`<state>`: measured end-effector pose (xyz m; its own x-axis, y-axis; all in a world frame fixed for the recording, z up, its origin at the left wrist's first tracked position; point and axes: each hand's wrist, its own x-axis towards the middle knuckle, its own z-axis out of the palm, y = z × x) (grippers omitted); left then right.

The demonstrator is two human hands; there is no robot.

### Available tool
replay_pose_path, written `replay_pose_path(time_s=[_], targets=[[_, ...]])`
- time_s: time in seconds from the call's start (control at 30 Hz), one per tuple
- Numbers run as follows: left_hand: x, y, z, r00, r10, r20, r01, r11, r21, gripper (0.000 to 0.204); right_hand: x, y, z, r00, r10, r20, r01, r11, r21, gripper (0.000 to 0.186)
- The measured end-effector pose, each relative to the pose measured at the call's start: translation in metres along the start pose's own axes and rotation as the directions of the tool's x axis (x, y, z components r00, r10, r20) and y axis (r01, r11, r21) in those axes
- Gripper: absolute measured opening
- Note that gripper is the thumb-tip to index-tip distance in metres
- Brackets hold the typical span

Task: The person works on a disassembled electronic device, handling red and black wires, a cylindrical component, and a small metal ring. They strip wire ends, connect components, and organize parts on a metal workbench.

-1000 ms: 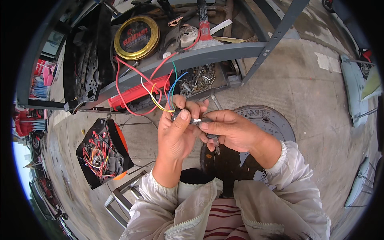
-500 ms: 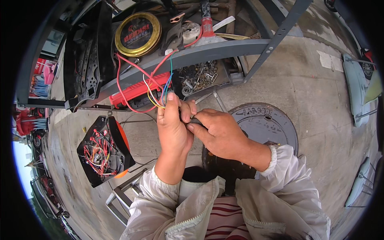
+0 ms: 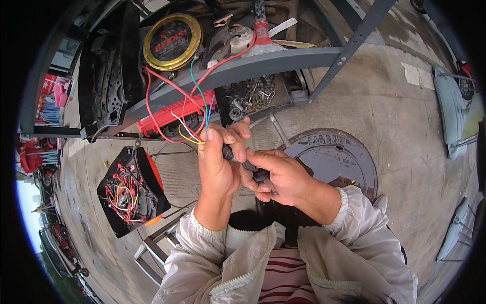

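Observation:
Between my hands is a black cylindrical connector; fingers cover its middle, so I cannot tell if its two visible ends are joined. My left hand pinches its left end together with the roots of several thin wires. A green wire, a blue wire, a white wire and a yellow wire fan out above my left thumb. Closed round the connector's right end is my right hand, thumb on top. A thicker red wire loops behind my left hand up to the rack.
Ahead, a grey metal rack carries a round gold-rimmed tin and a red-handled tool. Beneath are a red case and a tray of small hardware. A black box of wires hangs left; a round dark lid lies right.
My right hand has turned and dropped slightly, its fingers now showing underneath with more of the black connector exposed. The green wire has swung left and the wires have spread apart.

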<state>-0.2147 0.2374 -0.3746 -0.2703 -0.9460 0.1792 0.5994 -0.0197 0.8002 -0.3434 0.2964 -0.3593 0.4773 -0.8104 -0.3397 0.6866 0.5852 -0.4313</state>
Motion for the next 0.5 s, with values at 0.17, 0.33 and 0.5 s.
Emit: replay_pose_path(time_s=[0.17, 0.33, 0.5], targets=[[0.004, 0.013, 0.032, 0.909, -0.267, -0.32, 0.229, 0.962, -0.151, 0.034, 0.009, 0.001, -0.018, 0.744, -0.616, 0.26, 0.403, 0.104, -0.909, 0.017], [-0.001, 0.02, 0.013, 0.815, -0.426, -0.394, 0.527, 0.827, 0.195, 0.032, 0.003, -0.007, -0.02, 0.565, -0.629, 0.534, 0.093, -0.594, -0.799, 0.018], [-0.006, 0.018, 0.008, 0.835, -0.417, -0.358, 0.492, 0.858, 0.147, 0.025, 0.001, -0.006, -0.022, 0.575, -0.68, 0.455, 0.25, -0.383, -0.889, 0.017]])
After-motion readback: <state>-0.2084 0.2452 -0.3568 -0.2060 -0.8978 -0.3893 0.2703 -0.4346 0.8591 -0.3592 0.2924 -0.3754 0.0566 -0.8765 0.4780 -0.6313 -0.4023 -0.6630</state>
